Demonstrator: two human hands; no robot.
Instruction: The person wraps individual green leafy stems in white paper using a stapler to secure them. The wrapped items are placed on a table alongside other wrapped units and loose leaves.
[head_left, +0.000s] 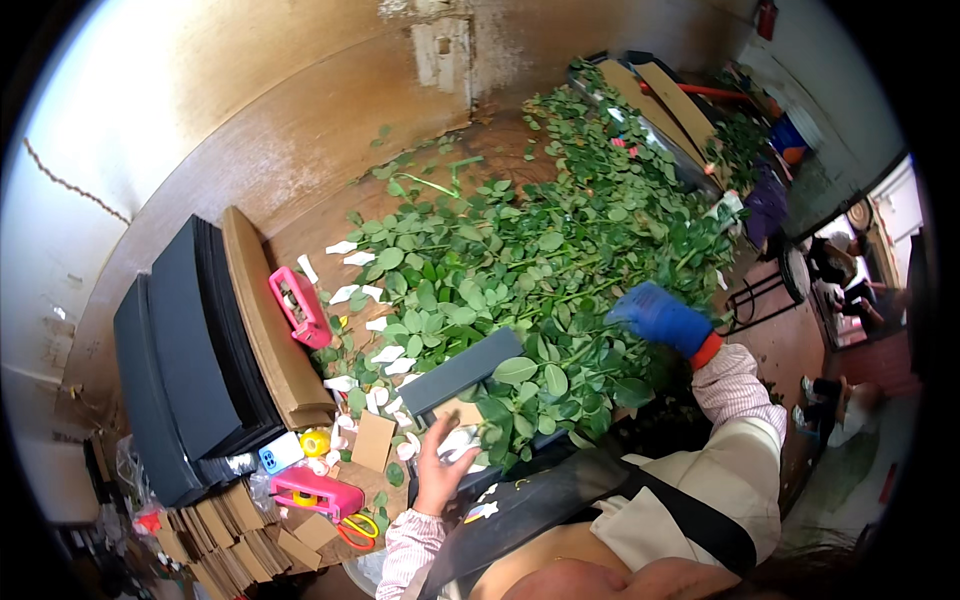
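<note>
My bare left hand (435, 469) is at the near edge of the worktable, thumb and fingers curved around white flower heads or wraps (459, 444); whether it grips them is unclear. Leafy green stems (536, 397) extend right from there. My right hand (664, 322), in a blue glove with an orange cuff, is over the right side of the leaf pile (510, 255). It is blurred, and its fingertips are lost among the leaves. A dark grey cardboard piece (461, 371) lies just beyond my left hand, with a small brown card (373, 441) left of it.
Dark folded boards (199, 337) and a brown cardboard stack (274, 322) stand at left. Nearby are pink tape dispensers (301, 307) (319, 491), scissors (356, 531), a phone (281, 452) and small cardboard pieces (217, 532). A black stool (791, 274) and people are at right.
</note>
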